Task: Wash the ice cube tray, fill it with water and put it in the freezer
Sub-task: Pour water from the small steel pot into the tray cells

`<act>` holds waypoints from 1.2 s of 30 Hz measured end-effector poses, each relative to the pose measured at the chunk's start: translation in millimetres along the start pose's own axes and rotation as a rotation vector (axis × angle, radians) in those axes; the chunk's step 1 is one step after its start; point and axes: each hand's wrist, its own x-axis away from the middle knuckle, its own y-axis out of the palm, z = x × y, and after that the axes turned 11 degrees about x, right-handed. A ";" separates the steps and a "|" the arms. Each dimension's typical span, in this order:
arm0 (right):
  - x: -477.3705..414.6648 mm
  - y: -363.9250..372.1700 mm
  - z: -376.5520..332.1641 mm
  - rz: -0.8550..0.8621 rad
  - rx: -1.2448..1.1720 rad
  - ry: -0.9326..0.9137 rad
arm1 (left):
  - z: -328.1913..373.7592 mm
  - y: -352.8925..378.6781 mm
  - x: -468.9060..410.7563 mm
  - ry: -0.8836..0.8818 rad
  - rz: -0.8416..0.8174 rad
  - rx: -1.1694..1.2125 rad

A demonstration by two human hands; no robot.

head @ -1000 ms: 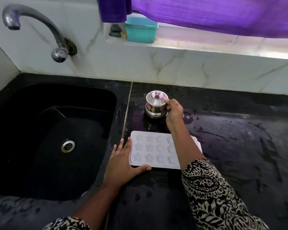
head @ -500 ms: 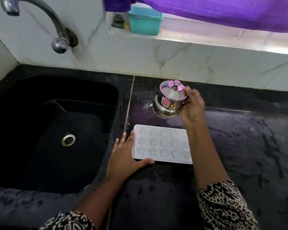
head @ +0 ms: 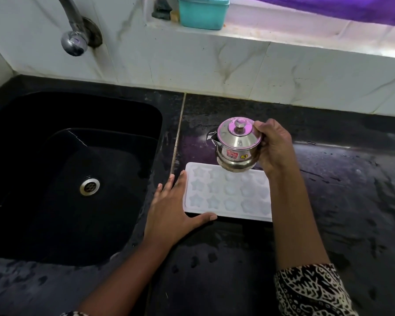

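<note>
A white ice cube tray (head: 224, 192) with star and round moulds lies flat on the wet black counter, just right of the sink. My left hand (head: 171, 210) lies flat against the tray's near-left corner, fingers straight along its left edge and thumb along its front edge. My right hand (head: 273, 147) grips a small lidded steel pot (head: 237, 144) with a spout, lifted above the tray's far edge. My right forearm hides the tray's right end.
A black sink (head: 73, 174) with a steel drain (head: 89, 186) fills the left. A tap (head: 74, 30) projects from the marble wall above it. A teal box (head: 203, 11) stands on the window ledge under a purple curtain (head: 328, 8). The black counter (head: 340, 201) is wet.
My right hand has lifted the steel pot off the counter and brought it toward me, over the tray's far edge. My left hand has stayed at the tray's corner.
</note>
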 end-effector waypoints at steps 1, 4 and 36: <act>-3.0 0.5 0.7 -0.011 -0.014 0.002 | -1.1 1.1 -0.4 0.001 0.004 -0.003; -9.1 2.1 -0.1 -0.036 -0.053 0.016 | -2.3 2.6 -1.2 0.004 0.004 -0.002; -15.4 5.7 7.6 -0.034 0.066 -0.101 | -14.8 -15.1 -38.3 0.145 -0.190 0.001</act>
